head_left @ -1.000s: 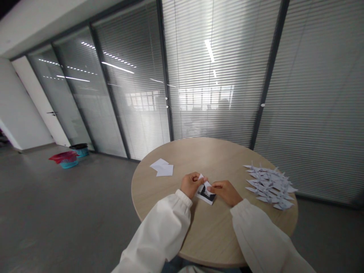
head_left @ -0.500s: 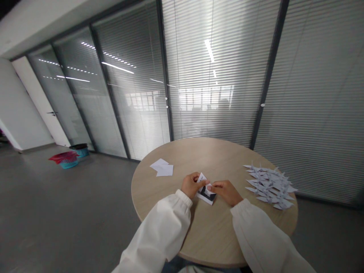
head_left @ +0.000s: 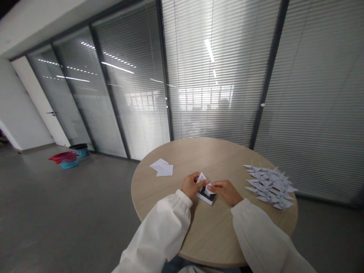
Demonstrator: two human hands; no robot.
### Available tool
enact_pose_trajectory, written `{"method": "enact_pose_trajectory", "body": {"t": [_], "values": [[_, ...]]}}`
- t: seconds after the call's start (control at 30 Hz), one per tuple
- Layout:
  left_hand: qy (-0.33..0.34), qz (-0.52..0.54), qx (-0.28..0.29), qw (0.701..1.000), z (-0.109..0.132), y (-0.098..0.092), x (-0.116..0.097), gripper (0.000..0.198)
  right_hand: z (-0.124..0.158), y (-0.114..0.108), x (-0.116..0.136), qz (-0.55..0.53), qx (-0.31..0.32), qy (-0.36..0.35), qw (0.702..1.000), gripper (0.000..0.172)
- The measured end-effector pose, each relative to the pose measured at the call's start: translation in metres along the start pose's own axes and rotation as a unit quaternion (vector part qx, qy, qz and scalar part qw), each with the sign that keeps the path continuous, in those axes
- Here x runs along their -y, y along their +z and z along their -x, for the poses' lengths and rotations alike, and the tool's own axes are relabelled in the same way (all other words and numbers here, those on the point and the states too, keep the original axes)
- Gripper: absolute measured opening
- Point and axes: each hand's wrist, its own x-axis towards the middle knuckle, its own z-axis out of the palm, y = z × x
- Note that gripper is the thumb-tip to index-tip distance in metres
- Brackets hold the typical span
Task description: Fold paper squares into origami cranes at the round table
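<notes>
Between my two hands is a small piece of paper (head_left: 209,197) with black-and-white print, its upper part folded over. My left hand (head_left: 191,185) pinches it from the left side, thumb on top. From the right, my right hand (head_left: 227,190) grips the same paper, its thumb and forefinger close to the left thumb. Both hands are low over the middle of the round table. Fingers beneath the paper are hidden.
The round wooden table (head_left: 204,151) carries several white paper sheets (head_left: 163,168) at the left. Several folded paper cranes (head_left: 270,185) crowd its right edge. On the floor at left stand two lined bins (head_left: 68,161). Glass partitions with blinds (head_left: 210,76) rise behind.
</notes>
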Motion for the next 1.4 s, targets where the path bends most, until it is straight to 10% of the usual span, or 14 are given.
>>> {"method": "enact_pose_trajectory", "body": {"t": [1.4], "values": [[0.033,-0.072,-0.052,0.996,-0.001,-0.003,0.003,0.021,-0.003,0.003,-0.013,0.027,-0.049,-0.02,0.998,0.029]]}}
